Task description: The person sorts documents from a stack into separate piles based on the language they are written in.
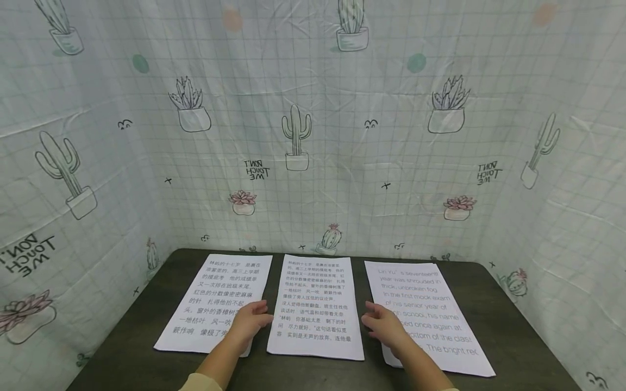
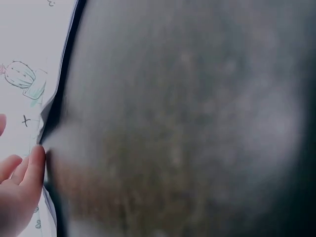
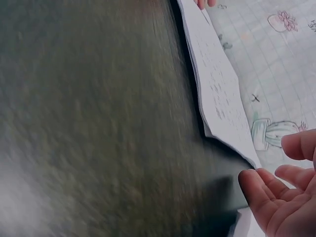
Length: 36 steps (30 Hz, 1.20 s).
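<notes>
backdrop is pale grid cloth printed with potted cacti and succulents, lettering on it reads mirrored. dark tabletop in front of it.

middle chinese-text stack lies flat, mid-table, between the hands, text facing the wearer. wrist views show edge thickness, so several sheets, not one. gaps either side look deliberate, probably so fingers can get at both long edges.

left hand is at its left edge, right hand at its right edge. neither grips anything: fingers loosely bent, thumbs apart from fingers. fingertips very close to the paper; can't tell if they touch. mirrored placement reads to me like squaring or bracketing the stack evenly from both sides.

pose: forearms come in from the near edge, angled inward, fingertips aimed at each other across the middle stack. pale yellow sleeve at the left forearm.

outward: left chinese-text stack, bigger type, its near right part hidden by the left hand. right english-text stack, its left side partly covered by right hand and forearm. both splay outward toward the near side, likely mostly wide-lens perspective.
</notes>
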Tool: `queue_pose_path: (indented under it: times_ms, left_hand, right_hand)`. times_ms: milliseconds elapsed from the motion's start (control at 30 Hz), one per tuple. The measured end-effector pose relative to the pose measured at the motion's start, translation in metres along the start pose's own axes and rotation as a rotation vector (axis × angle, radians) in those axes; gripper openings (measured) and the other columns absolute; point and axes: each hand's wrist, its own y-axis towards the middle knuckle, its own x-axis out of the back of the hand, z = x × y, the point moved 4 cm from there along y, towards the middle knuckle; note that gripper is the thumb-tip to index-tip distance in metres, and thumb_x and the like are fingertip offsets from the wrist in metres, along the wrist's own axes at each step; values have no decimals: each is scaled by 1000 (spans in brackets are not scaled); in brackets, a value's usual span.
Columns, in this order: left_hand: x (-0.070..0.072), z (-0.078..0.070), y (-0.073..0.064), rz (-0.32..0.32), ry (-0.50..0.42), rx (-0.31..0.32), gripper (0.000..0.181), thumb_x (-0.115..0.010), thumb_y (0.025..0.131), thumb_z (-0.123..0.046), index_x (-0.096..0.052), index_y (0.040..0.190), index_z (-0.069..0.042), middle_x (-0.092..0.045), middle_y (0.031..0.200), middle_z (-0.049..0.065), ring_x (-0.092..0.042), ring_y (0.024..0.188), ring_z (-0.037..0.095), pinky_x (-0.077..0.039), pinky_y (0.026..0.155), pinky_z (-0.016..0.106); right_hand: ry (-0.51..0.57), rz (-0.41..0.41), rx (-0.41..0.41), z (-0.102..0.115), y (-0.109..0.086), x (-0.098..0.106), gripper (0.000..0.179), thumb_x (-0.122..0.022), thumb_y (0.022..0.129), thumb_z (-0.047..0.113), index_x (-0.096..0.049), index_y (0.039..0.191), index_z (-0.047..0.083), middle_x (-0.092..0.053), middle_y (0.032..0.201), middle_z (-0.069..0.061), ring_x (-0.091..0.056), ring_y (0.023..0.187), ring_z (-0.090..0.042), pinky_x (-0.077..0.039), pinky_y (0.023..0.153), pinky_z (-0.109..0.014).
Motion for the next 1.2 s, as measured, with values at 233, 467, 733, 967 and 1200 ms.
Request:
queue_pose_path:
  times_ms: [233,467,733,967,1200]
  left_hand:
    - [-4,1,-3,12,-26,-1,55,-65,85,-6,-48,132,17,-58,128,33,-61,116,39,-57,89,37]
    - [-9,1,-2,-17,29,-33,45,-67,83,-4,-57,123,16,-69,105,24,-69,88,22,-60,75,34]
    - [-16,3,1,-75,95,-52,44,-74,76,-1,-63,117,12,-71,84,11,-65,72,14,-57,65,30]
    - [-18,5,2,-112,105,-38,38,-72,77,-3,-66,112,10,-71,87,13,-65,72,16,-56,64,31]
    - [-19,3,2,-126,102,-45,24,-70,79,-4,-71,100,7,-72,84,11,-64,72,15,-53,61,29]
  right_hand:
    - [-1,16,-35,-4,-4,-8,56,-57,92,10,-40,141,-11,-63,112,-22,-65,102,-32,-59,79,-41]
    - [-70,-6,-48,-3,-6,-14,54,-59,90,10,-45,137,-12,-66,107,-20,-67,93,-25,-60,74,-37]
    - [-88,-55,-44,-7,-4,-18,51,-63,85,3,-51,132,-13,-65,94,-12,-60,83,-17,-58,68,-33]
    - [-86,-93,-24,-10,-4,-20,52,-65,81,-3,-54,131,-12,-62,90,-10,-58,82,-18,-57,66,-33]
    - [-87,-96,-24,-10,-3,-20,52,-65,81,-4,-54,131,-11,-62,94,-12,-58,85,-19,-59,69,-35]
